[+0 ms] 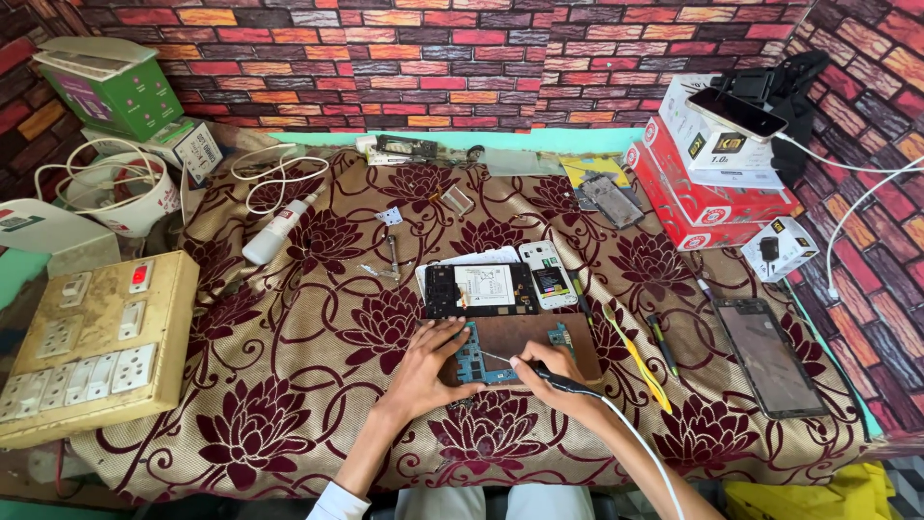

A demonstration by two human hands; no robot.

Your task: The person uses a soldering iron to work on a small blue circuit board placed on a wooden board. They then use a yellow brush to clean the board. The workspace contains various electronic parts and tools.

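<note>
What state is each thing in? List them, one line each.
Circuit board: bare, pinned flat under left hand.
Soldering iron: gripped by right hand, tip on board.
Phone frame: opened, lying flat.
Spray bottle: lying down.
Loose screen: flat, dark.

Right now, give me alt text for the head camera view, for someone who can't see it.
A person's left hand steadies a blue circuit board on a brown pad while the right hand holds a corded soldering iron to it. Around them on a floral cloth lie an opened phone, a screen panel and a white bottle.
</note>
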